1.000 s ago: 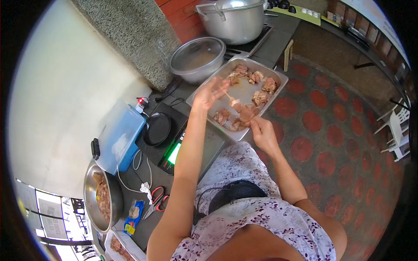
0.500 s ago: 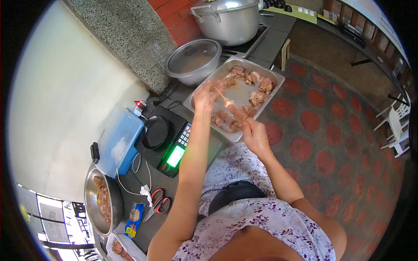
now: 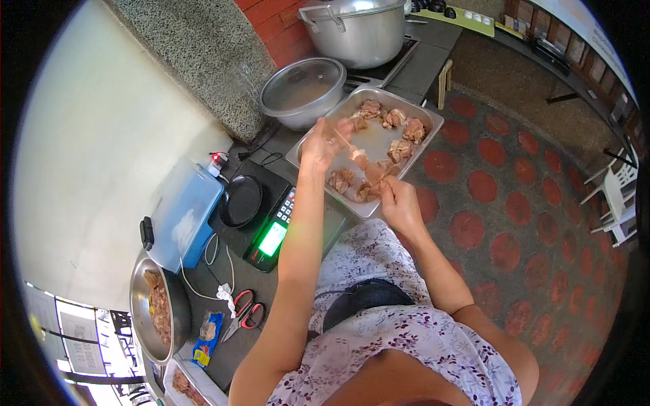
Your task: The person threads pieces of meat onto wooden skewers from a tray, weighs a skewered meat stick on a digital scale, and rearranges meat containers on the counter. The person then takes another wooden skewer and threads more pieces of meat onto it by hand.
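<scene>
Over the near part of a steel tray, my two hands are at work on a thin wooden skewer threaded with raw meat. My left hand is at the skewer's bare upper end, its fingers blurred, so their grip is unclear. My right hand pinches the lower end of the meat, near the tray's right edge. Several bunched pieces of raw meat lie around the tray's sides. Another clump sits below my left hand.
On the counter are a black scale with a black dish, a blue container, scissors, a blue packet and a steel bowl of meat. A lidded bowl and large pot stand beyond.
The view has shifted slightly. Both hands stay over the tray with the skewered meat between them, and the fingers of my left hand have moved a little.
</scene>
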Demonstrator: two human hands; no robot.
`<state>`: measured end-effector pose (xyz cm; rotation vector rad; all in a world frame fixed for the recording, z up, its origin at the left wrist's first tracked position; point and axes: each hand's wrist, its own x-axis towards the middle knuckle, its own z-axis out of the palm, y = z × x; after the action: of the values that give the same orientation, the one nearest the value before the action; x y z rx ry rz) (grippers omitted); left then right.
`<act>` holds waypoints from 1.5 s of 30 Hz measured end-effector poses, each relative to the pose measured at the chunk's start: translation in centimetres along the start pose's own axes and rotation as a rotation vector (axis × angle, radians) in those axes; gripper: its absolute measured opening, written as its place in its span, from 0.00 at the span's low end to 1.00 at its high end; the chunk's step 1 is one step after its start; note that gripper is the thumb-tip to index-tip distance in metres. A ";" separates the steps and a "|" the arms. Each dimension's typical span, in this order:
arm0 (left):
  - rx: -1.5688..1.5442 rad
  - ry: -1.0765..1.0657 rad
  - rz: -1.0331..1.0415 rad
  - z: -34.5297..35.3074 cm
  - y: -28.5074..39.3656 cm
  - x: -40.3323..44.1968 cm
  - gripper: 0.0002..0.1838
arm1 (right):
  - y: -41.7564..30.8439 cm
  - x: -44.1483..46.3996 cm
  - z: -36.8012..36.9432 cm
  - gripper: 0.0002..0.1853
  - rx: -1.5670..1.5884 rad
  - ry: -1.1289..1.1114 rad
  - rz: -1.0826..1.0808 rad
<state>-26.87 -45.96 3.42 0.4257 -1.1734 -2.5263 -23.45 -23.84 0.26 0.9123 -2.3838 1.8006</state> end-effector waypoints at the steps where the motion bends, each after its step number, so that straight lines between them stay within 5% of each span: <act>1: -0.061 -0.035 -0.061 0.1 0.1 -0.3 0.14 | -0.1 -0.1 0.0 0.10 -0.046 0.000 0.020; 8: -0.022 0.015 0.082 -0.2 0.7 0.9 0.15 | -2.3 1.0 -1.1 0.11 -0.205 -0.028 0.061; 12: 0.054 0.058 0.061 0.6 1.7 0.7 0.13 | -3.9 4.5 -1.0 0.20 -0.416 0.202 -0.291; 14: 0.062 0.039 0.053 0.7 1.6 0.6 0.14 | -1.9 8.3 1.5 0.21 -0.199 0.157 -0.330; 15: 0.084 0.018 0.074 0.9 1.5 0.5 0.14 | -1.1 10.0 2.7 0.21 -0.199 0.158 -0.328; 17: 0.111 -0.011 0.108 1.3 1.9 0.6 0.14 | -0.3 12.8 4.5 0.17 0.167 -0.224 0.152; 23: 0.034 0.066 0.095 1.2 3.0 0.3 0.14 | -1.8 12.1 5.5 0.11 0.381 -0.179 0.210; 26: 0.096 0.039 0.142 0.7 3.0 0.7 0.14 | 0.7 13.0 8.0 0.09 0.302 -0.020 -0.078; 32: 0.196 0.088 0.247 1.6 2.9 -0.4 0.15 | -1.9 12.2 7.6 0.08 0.113 0.088 -0.205; 41: 0.274 0.102 0.302 1.5 1.4 0.2 0.13 | -3.7 11.9 7.2 0.07 0.037 0.114 -0.147; 45: 0.063 0.120 0.274 1.4 0.8 0.6 0.11 | -2.9 12.2 7.9 0.07 -0.004 0.127 -0.155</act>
<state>-27.89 -45.69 4.81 0.3964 -1.1799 -2.2055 -29.69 -36.63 4.41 0.9237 -2.1768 1.7407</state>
